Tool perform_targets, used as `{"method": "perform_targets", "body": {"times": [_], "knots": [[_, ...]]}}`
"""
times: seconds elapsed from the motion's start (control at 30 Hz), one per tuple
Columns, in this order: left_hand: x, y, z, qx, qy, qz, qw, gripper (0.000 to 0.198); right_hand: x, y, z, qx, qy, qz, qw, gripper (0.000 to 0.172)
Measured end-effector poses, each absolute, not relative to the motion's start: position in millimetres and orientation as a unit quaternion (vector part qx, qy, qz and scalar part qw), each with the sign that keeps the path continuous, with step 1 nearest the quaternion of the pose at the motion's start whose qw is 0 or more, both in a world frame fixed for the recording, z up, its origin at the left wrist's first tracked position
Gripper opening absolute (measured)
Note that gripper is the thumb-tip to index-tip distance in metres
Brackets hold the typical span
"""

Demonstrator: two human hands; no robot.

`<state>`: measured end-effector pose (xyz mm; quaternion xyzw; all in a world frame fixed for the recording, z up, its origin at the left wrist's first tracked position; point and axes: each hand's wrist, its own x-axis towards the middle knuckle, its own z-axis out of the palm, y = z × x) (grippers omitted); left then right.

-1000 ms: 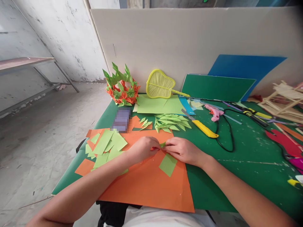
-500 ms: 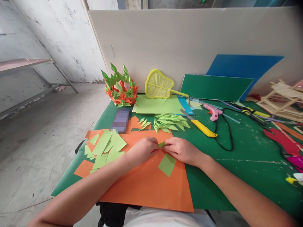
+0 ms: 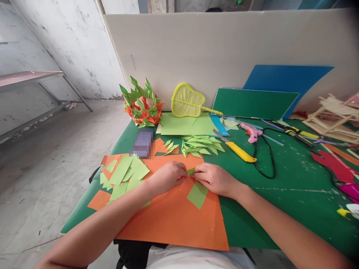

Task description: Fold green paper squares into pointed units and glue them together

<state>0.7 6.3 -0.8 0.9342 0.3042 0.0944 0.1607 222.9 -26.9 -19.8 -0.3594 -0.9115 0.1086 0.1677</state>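
Between my hands is a small piece of green paper [image 3: 191, 172], mostly hidden by my fingers. My left hand [image 3: 171, 175] pinches it from the left, and my right hand [image 3: 212, 178] grips its right end. Both hands rest over a large orange sheet [image 3: 179, 224]. Just below my right hand lies a flat green paper rectangle [image 3: 198, 195]. Beyond my hands is a pile of folded pointed green paper pieces [image 3: 202, 145], with a few more folded pieces [image 3: 170, 146] to its left. Loose green paper cuttings [image 3: 122, 170] lie left of my left hand.
At the back left stands a green and orange paper crown [image 3: 143, 106], beside a yellow fan [image 3: 187, 100]. A yellow utility knife [image 3: 240, 151] and a pink glue gun [image 3: 251, 132] with a black cord lie to the right. Wooden stick work [image 3: 332, 116] is at far right.
Both hands keep their hold on the small green paper with only slight finger movement. The whole view has shifted very slightly.
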Motion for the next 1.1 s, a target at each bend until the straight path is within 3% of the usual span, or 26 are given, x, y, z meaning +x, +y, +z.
{"method": "perform_targets", "body": {"times": [0.17,0.8,1.1], "knots": [[-6.9,13.4,6.8,0.924,0.325,0.082,0.186,0.020,221.8,-27.2,-19.0,-0.357,-0.910,0.106,0.184,0.029],[-4.4,4.0,2.7,0.968,0.249,0.003,0.031,0.026,223.8,-28.6,-18.4,-0.349,-0.915,0.100,0.175,0.029],[-5.1,6.3,5.4,0.966,0.251,0.024,0.052,0.025,222.3,-23.8,-22.2,-0.357,-0.909,0.096,0.192,0.029]]}}
